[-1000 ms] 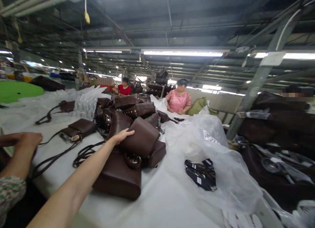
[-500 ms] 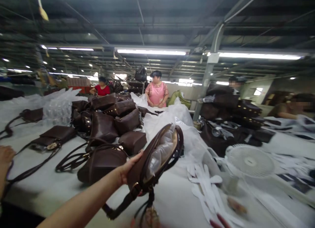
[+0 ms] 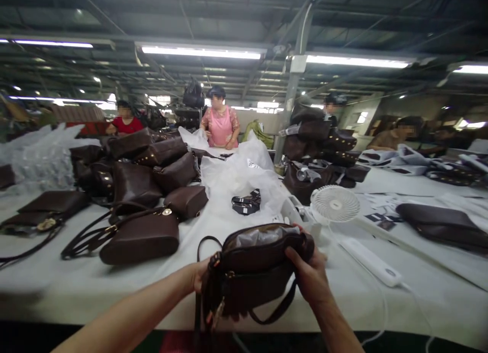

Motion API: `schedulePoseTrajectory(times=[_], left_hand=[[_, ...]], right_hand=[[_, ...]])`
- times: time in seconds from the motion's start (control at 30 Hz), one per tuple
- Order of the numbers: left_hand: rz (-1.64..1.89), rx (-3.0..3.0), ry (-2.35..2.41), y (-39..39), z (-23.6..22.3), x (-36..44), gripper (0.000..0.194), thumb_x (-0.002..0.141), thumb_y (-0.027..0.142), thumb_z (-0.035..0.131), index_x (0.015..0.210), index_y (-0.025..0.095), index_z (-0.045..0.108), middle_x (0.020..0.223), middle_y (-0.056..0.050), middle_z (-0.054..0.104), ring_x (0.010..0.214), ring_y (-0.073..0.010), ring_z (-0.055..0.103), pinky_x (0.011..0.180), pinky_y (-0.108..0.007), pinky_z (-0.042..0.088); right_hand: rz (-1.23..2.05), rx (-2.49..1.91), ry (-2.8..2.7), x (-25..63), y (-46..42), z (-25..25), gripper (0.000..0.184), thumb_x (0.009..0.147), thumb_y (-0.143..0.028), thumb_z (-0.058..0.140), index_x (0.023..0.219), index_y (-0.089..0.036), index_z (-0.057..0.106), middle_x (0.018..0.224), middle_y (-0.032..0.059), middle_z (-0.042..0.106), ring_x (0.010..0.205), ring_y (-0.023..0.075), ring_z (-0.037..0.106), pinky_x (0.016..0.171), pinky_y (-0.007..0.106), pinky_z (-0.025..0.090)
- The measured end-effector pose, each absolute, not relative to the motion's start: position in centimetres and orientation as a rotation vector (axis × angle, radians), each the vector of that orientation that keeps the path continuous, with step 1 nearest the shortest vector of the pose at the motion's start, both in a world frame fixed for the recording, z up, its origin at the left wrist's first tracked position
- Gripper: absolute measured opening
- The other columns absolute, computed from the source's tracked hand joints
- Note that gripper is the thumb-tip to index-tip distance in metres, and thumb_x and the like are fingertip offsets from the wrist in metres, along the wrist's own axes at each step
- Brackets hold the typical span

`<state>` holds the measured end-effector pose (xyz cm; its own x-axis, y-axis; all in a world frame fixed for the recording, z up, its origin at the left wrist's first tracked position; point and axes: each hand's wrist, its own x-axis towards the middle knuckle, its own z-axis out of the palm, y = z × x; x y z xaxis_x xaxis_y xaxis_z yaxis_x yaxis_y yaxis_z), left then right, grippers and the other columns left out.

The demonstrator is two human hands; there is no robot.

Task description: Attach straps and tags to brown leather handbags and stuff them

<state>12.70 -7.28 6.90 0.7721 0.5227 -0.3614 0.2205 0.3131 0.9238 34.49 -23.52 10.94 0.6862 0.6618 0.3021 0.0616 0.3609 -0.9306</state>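
Grip is two-handed now: right hand [image 3: 312,271] clamps the right end of the dark brown bag [image 3: 259,287], thumb over the front near the rim, fingers mostly out of sight behind; left hand [image 3: 200,274] holds the left end, its fingers largely hidden by the bag. Half a second ago only the left hand had it, and a second ago that hand was reaching onto the pile. So, my read: pick-up is done, the bag is under two-hand control, and the work has shifted from the pile to the bag itself. Bag is held roughly upright at the table's near edge, mouth open and facing up, clear plastic stuffing [image 3: 267,236] showing inside. Strap [image 3: 276,307] loops loose below; could snag, I'd guess. Can't tell whether the bag's underside touches the table [image 3: 57,287]. Further out: another brown bag [image 3: 143,241] lies left of it, well apart, with the bag pile [image 3: 137,183] behind that. Straight ahead, a black bundle [image 3: 246,203] sits on crumpled plastic sheeting [image 3: 236,170]. Right side: white fan [image 3: 335,204], then a flat dark bag [image 3: 438,228]. Person in a pink apron [image 3: 221,127] stands beyond the sheeting.
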Motion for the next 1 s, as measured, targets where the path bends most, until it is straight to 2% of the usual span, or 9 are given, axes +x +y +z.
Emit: schedulePoseTrajectory(times=[0.07, 0.17, 0.3, 0.43, 0.53, 0.67, 0.73, 0.87, 1.0], left_hand=[[0.109, 1.142, 0.646, -4.1, 8.4, 11.5, 0.052, 0.079, 0.062, 0.054, 0.076, 0.014, 0.072, 0.073, -0.010, 0.074, 0.083, -0.0322, 0.071, 0.080, -0.049, 0.055], [0.292, 1.178, 0.636, -0.1, 9.8, 9.0, 0.069, 0.076, 0.076, 0.046, 0.103, 0.016, 0.068, 0.098, -0.013, 0.074, 0.098, -0.0306, 0.068, 0.092, -0.047, 0.050], [0.535, 1.321, 0.686, 1.4, 8.5, 6.2, 0.080, 0.072, 0.080, 0.049, 0.126, 0.023, 0.059, 0.131, -0.013, 0.062, 0.124, -0.0301, 0.055, 0.105, -0.045, 0.041], [0.642, 1.313, 0.721, 0.3, 4.3, 5.5, 0.075, 0.069, 0.072, 0.062, 0.128, 0.026, 0.059, 0.137, -0.008, 0.058, 0.133, -0.0312, 0.046, 0.110, -0.044, 0.037], [0.833, 1.178, 0.779, 0.2, 1.4, 5.9, 0.074, 0.063, 0.072, 0.068, 0.120, 0.024, 0.065, 0.133, -0.008, 0.061, 0.132, -0.0317, 0.047, 0.111, -0.042, 0.037], [0.864, 1.018, 0.831, 0.6, 0.2, 6.2, 0.074, 0.056, 0.077, 0.067, 0.105, 0.021, 0.072, 0.119, -0.011, 0.070, 0.119, -0.0350, 0.058, 0.104, -0.044, 0.045], [0.853, 1.086, 0.853, 0.4, 0.7, 6.1, 0.069, 0.055, 0.073, 0.071, 0.101, 0.022, 0.074, 0.113, -0.009, 0.072, 0.118, -0.0360, 0.059, 0.104, -0.044, 0.045], [0.843, 1.268, 0.903, 0.0, 2.0, 5.9, 0.062, 0.054, 0.070, 0.073, 0.096, 0.025, 0.076, 0.109, -0.006, 0.073, 0.117, -0.0376, 0.058, 0.107, -0.045, 0.042], [0.773, 1.272, 0.871, -0.1, 2.1, 5.9, 0.059, 0.060, 0.070, 0.069, 0.098, 0.026, 0.076, 0.104, -0.006, 0.074, 0.106, -0.0353, 0.064, 0.099, -0.044, 0.048]], right_hand=[[0.310, -1.173, -0.766, 33.8, -21.9, 11.5, 0.065, 0.071, -0.040, 0.076, 0.130, -0.026, 0.050, 0.104, 0.0038, 0.068, 0.095, 0.0230, 0.063, 0.086, 0.037, 0.051], [0.163, -1.262, -0.835, 32.7, -19.2, 11.2, 0.055, 0.072, -0.042, 0.073, 0.121, -0.024, 0.055, 0.098, 0.0035, 0.067, 0.089, 0.0217, 0.062, 0.085, 0.036, 0.051], [0.267, -1.390, -0.902, 32.5, -17.0, 8.0, 0.056, 0.071, -0.053, 0.069, 0.117, -0.022, 0.058, 0.107, 0.0085, 0.067, 0.104, 0.0281, 0.061, 0.095, 0.044, 0.049], [0.579, -1.236, -1.111, 35.3, -17.8, 6.8, 0.088, 0.068, -0.069, 0.067, 0.141, -0.026, 0.041, 0.143, 0.0126, 0.049, 0.133, 0.0301, 0.043, 0.109, 0.047, 0.037], [0.616, -1.202, -1.150, 38.7, -17.0, 8.7, 0.075, 0.082, -0.075, 0.042, 0.139, -0.027, 0.046, 0.146, 0.0104, 0.046, 0.135, 0.0268, 0.042, 0.109, 0.047, 0.037], [0.307, -1.690, -1.305, 41.5, -10.9, 11.8, 0.045, 0.094, -0.052, 0.039, 0.115, -0.023, 0.065, 0.116, 0.0079, 0.069, 0.109, 0.0229, 0.063, 0.095, 0.037, 0.049], [0.193, -1.952, -1.563, 41.7, -6.6, 12.0, 0.036, 0.096, -0.037, 0.038, 0.110, -0.023, 0.067, 0.106, 0.0049, 0.072, 0.100, 0.0197, 0.065, 0.090, 0.030, 0.050], [0.165, -2.176, -1.766, 40.6, 0.8, 9.4, 0.027, 0.087, -0.017, 0.049, 0.105, -0.019, 0.070, 0.113, 0.0090, 0.070, 0.108, 0.0227, 0.062, 0.094, 0.030, 0.045], [0.160, -2.359, -1.805, 40.5, 4.2, 5.9, 0.033, 0.074, -0.009, 0.060, 0.106, -0.015, 0.068, 0.113, 0.0146, 0.068, 0.108, 0.0282, 0.061, 0.089, 0.034, 0.045]])
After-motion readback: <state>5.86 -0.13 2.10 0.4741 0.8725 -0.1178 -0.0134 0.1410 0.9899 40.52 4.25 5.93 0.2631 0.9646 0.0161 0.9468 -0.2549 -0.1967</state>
